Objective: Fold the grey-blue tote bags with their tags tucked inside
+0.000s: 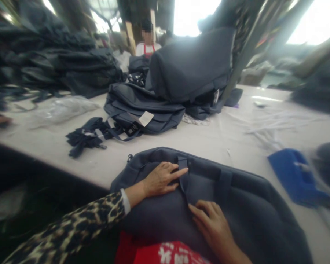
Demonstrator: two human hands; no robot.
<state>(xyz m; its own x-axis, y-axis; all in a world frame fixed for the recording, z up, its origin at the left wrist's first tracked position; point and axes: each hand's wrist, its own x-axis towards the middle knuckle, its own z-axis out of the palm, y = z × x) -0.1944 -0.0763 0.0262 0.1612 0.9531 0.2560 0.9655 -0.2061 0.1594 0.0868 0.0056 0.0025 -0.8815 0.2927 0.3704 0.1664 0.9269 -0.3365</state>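
A dark blue-grey bag [253, 209] lies on the table right in front of me, and a flat webbing strap [183, 178] runs down its upper face. My left hand [162, 179] rests on the bag with its fingers stretched out, the index finger lying across the strap near its upper end. Lower on the same strap, my right hand [213, 223] is closed, thumb and index finger pinching its edge. The other fingers of that hand are curled. Both hands touch the bag.
Behind lie another bag [154, 110] with a white tag [146, 118], a bundle of dark straps [88, 135] and clear plastic [63, 110]. A larger bag [192, 66] is stacked further back. A blue plastic dustpan-like object [294, 176] sits at right. A co-worker [147, 47] is beyond.
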